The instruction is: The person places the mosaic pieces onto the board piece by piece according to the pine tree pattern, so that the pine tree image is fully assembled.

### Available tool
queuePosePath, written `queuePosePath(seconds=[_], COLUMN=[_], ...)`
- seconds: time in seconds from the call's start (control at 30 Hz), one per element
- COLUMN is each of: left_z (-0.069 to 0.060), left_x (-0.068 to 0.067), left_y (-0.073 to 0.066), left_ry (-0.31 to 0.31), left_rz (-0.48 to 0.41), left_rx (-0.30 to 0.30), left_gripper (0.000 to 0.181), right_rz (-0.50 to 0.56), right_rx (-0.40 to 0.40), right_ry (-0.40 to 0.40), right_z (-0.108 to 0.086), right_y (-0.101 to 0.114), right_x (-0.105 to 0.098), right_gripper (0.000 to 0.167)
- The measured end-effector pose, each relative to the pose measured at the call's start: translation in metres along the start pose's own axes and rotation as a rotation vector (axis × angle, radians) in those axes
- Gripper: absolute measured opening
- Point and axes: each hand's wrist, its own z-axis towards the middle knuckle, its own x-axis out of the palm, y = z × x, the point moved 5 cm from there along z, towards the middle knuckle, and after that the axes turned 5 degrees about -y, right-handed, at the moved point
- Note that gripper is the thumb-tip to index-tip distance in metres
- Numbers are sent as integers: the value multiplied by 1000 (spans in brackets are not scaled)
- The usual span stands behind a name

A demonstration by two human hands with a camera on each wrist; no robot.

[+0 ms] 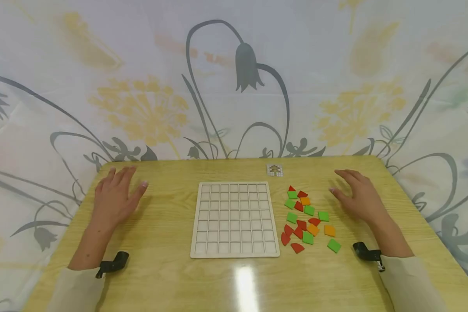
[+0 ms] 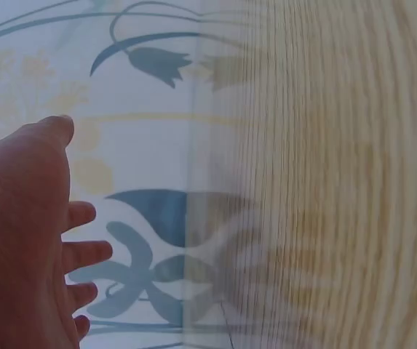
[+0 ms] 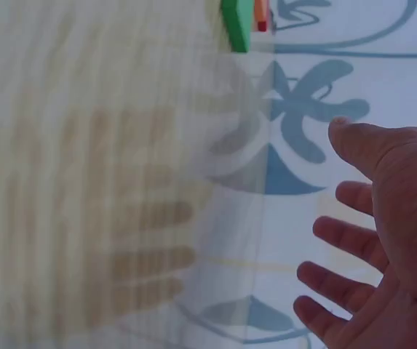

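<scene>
My left hand (image 1: 116,195) is at the table's left side, fingers spread and relaxed, holding nothing. Over on the right, my right hand (image 1: 359,197) has loosely bent fingers and nothing in it. A white square grid board (image 1: 235,220) lies between the hands, its cells bare. Closest to the right hand is a loose scatter of flat pieces: green squares such as this green tile (image 1: 323,216), orange squares such as this orange tile (image 1: 329,230), and red quarter-round pieces such as this red piece (image 1: 297,248). In the right wrist view a green tile (image 3: 239,25) shows at the top.
A small card (image 1: 274,170) with a brown pattern lies behind the board near the table's back edge. The light wooden table (image 1: 160,277) meets a flower-printed cloth (image 1: 226,86) at the back. Black wrist cameras (image 1: 115,262) sit on both wrists.
</scene>
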Motion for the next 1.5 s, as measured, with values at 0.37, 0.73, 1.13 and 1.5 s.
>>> queuePosePath(seconds=[0.37,0.73,1.13,1.5], left_z=[-6,-19,-24,-31], left_x=[5,16,34,48], left_y=[-27,-52,-79,-96], left_ry=[-6,38,114,170], left_rz=[-112,-125,-191,-171], left_rx=[112,190,256,318], left_gripper=[60,59,60,66], right_rz=[79,85,97,146], right_rx=[-125,-125,-111,-75], right_ry=[22,55,99,199], right_z=[20,31,50,61], right_y=[27,47,70,83], right_x=[8,21,34,53], right_gripper=[50,46,39,31])
